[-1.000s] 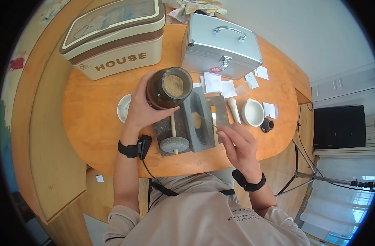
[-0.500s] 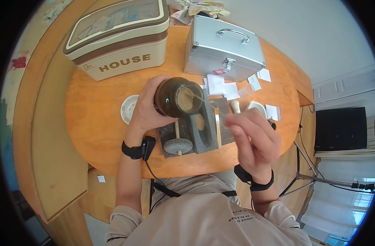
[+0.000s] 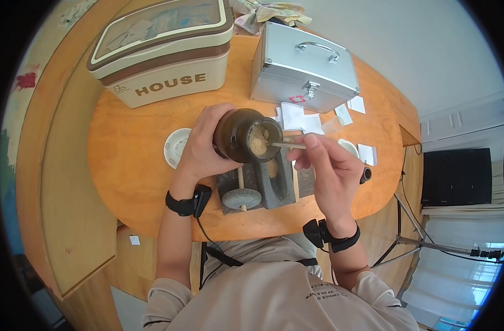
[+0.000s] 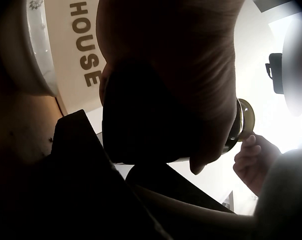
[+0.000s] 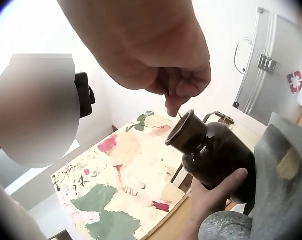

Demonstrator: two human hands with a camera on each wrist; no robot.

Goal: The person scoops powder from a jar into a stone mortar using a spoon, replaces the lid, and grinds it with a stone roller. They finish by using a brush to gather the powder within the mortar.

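Note:
In the head view my left hand (image 3: 199, 146) grips a brown glass jar (image 3: 232, 135) round its body, with its mouth tilted to the right. Tan powder (image 3: 258, 140) lies inside the mouth. My right hand (image 3: 337, 168) pinches a thin, stick-like metal utensil (image 3: 288, 145), whose far end is in the jar's mouth. Below the jar stands a grey stone trough (image 3: 278, 190) with tan powder in it. Beside the trough rests a stone wheel (image 3: 242, 198) on a wooden rod. The right wrist view shows the jar (image 5: 223, 155) leaning, with the right fingers right at its rim.
A cream box marked HOUSE (image 3: 174, 83) and a silver case (image 3: 304, 69) stand at the back. White papers (image 3: 293, 117) and a clear cup (image 3: 333, 126) lie right of the jar. A white dish (image 3: 176, 146) is at left; a small dark stopper (image 3: 365, 175) sits at right.
The right hand has risen from the trough, bringing the utensil up into the jar's mouth. The left hand has moved the jar slightly right and tipped its mouth over to the right.

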